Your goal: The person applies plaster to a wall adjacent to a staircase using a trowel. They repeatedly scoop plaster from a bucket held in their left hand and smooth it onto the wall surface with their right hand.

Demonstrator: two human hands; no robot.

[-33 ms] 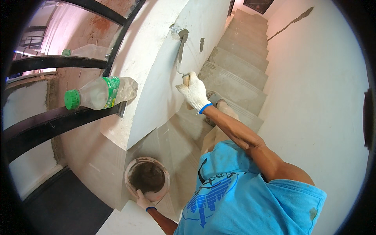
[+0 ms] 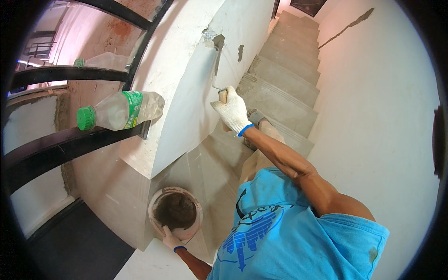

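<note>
My right hand (image 2: 232,111), in a white knit glove with a blue cuff, grips the wooden handle of a trowel (image 2: 216,67). Its thin blade is seen nearly edge-on along the white wall (image 2: 193,98), just below a wet grey mortar patch (image 2: 218,42). Whether the blade touches the wall I cannot tell. Lower down, my left hand (image 2: 172,239), also gloved, holds the near rim of a round bucket (image 2: 199,201), thumb over the edge and the other fingers mostly hidden beneath. Grey mortar (image 2: 175,212) lies inside the bucket.
A plastic bottle (image 2: 112,112) with a green cap lies on the black metal railing (image 2: 70,144) at left. Concrete stairs (image 2: 284,79) run away at upper right, beside a white wall (image 2: 373,116) with a grey filled crack (image 2: 347,28). My sandaled foot (image 2: 255,116) stands on a step.
The trowel blade has shifted slightly down from the mortar patch, showing more of it. My right hand has barely moved; my left hand stays on the bucket.
</note>
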